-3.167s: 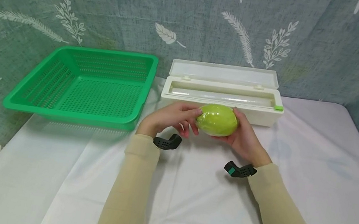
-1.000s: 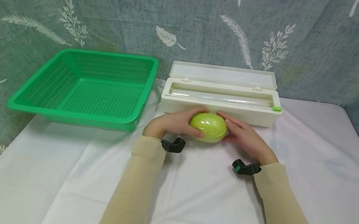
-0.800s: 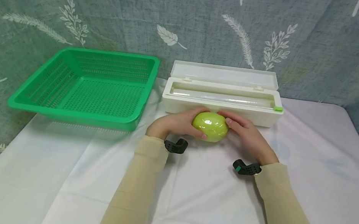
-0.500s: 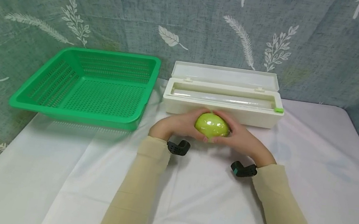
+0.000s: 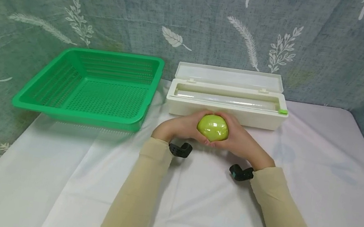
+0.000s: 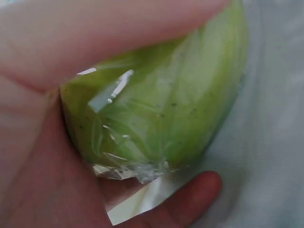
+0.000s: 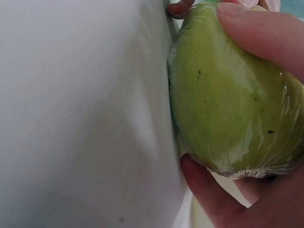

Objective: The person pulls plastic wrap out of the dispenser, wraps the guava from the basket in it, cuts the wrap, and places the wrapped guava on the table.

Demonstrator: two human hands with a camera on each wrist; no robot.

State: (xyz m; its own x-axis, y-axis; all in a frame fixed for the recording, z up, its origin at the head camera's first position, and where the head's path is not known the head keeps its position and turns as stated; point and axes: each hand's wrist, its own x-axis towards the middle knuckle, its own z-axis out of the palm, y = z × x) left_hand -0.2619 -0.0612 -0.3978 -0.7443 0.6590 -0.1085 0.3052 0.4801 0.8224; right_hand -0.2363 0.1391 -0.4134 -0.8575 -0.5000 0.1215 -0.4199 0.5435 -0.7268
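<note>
A yellow-green mango (image 5: 213, 128) is held just in front of a white box, tightly wrapped in shiny clear film. My left hand (image 5: 183, 125) grips it from the left, and my right hand (image 5: 239, 139) from the right. Thumbs meet at the near side and index fingers at the far side, ringing the fruit. In the left wrist view the mango (image 6: 156, 109) shows crumpled film gathered at one end. Dark specks dot the mango (image 7: 223, 95) in the right wrist view, with film bunched at its lower end. Its underside is mostly hidden in the head view.
The long white cling film dispenser (image 5: 227, 115) stands behind the hands, lid up, with a film roll (image 5: 226, 99) inside and a green slider (image 5: 283, 111) at its right end. A green perforated basket (image 5: 77, 114) sits to the left. White cloth (image 5: 204, 203) covers the table.
The mango has come lower and slightly left, and has been turned so that it looks rounder. My right hand has shifted from fingertip contact to a fuller grip, its thumb now meeting the left thumb.
</note>
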